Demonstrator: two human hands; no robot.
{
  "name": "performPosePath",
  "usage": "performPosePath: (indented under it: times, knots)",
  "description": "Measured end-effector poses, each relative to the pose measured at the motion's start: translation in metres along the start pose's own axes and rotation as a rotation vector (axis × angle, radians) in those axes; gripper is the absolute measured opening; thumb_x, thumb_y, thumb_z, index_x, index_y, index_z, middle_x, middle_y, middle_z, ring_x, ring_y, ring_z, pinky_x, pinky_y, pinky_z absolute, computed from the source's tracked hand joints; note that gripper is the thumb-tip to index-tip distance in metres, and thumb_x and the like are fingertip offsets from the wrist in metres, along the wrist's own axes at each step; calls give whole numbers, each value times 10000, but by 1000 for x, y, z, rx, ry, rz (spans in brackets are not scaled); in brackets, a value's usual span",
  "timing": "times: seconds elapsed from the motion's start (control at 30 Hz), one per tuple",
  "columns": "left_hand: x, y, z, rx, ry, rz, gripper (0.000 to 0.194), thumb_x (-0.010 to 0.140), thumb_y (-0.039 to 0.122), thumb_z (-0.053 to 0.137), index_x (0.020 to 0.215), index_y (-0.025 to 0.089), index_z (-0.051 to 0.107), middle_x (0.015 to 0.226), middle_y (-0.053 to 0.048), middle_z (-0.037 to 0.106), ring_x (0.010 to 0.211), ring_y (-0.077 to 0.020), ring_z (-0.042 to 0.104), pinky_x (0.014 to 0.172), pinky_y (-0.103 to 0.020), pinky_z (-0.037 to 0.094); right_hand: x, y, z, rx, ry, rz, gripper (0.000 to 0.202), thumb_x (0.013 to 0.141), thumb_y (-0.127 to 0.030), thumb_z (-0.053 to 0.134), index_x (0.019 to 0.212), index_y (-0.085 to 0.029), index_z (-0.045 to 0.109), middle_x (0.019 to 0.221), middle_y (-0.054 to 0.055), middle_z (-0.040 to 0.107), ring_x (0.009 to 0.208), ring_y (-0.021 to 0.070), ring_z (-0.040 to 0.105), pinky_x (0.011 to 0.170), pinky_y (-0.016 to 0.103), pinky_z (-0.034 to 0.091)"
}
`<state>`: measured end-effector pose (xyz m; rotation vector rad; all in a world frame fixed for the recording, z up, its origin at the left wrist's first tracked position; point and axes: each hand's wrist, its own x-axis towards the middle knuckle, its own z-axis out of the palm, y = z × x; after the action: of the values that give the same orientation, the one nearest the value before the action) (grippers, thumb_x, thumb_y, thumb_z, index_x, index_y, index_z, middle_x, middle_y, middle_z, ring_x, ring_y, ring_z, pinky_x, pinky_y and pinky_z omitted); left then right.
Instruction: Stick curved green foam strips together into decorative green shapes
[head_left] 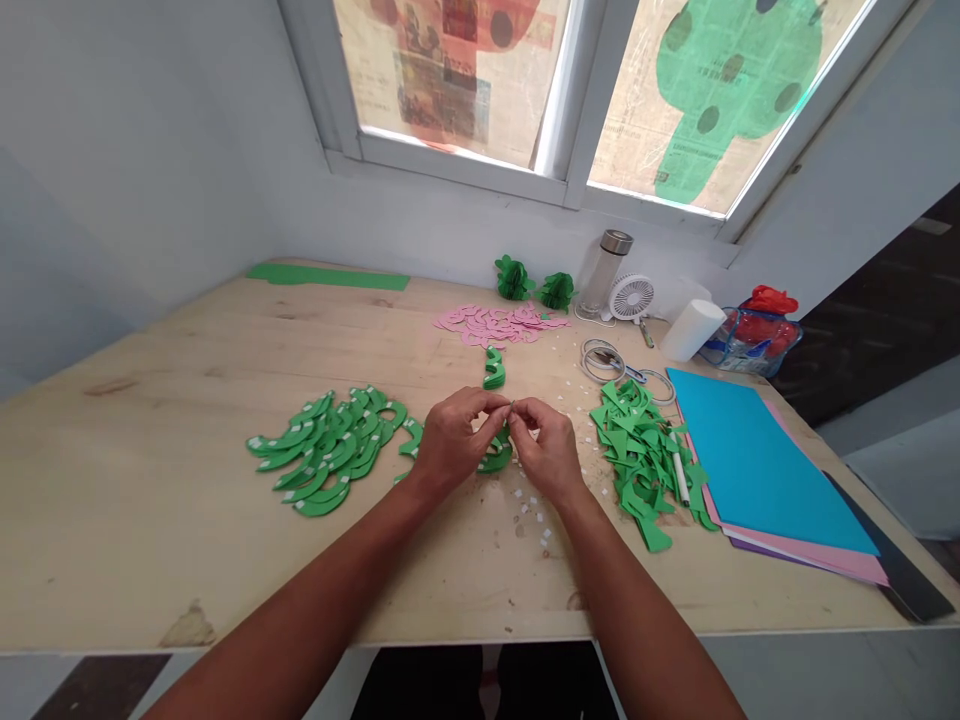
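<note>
My left hand (459, 432) and my right hand (546, 445) meet over the middle of the table, thumbs and fingertips pinched together. Between them is a green curved paper cutout (495, 458), partly hidden by the fingers. Just beyond lies a small stack of green curved cutouts (493, 370). To the left spreads a large pile of similar green cutouts (330, 445) bearing small white patches. More green pieces (410, 438) show beside my left hand. Small white scraps (531, 505) are scattered near my right wrist.
Green paper offcuts (637, 450) with a white pen (679, 470) lie right, near tape rolls (601, 360) and coloured sheets (765, 460). Pink cutouts (491, 325), green paper ornaments (514, 278), a bottle (604, 275) and a small fan (630, 298) stand toward the back.
</note>
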<state>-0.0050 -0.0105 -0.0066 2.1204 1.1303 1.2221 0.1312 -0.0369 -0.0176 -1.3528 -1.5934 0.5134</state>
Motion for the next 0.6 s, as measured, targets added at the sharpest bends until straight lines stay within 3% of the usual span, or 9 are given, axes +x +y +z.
performPosePath:
  times: [0.27,0.6]
  knots:
    - [1,-1,0,-50,14,4,175,794,275,523,762,183,668,757,-47,689,712,-175,609,679,-277,449,-1,-3,-1,-40,6,-42,161,800,-214,487,769,-207,645,732,31,633,693,168,552,678,276,418]
    - [1,3,-1,-111,24,-107,164,761,279,528,704,182,648,716,-29,675,643,-150,572,640,-255,442,-1,-2,0,-8,-13,-21,164,811,-257,496,768,-202,645,723,29,636,671,161,547,657,277,424]
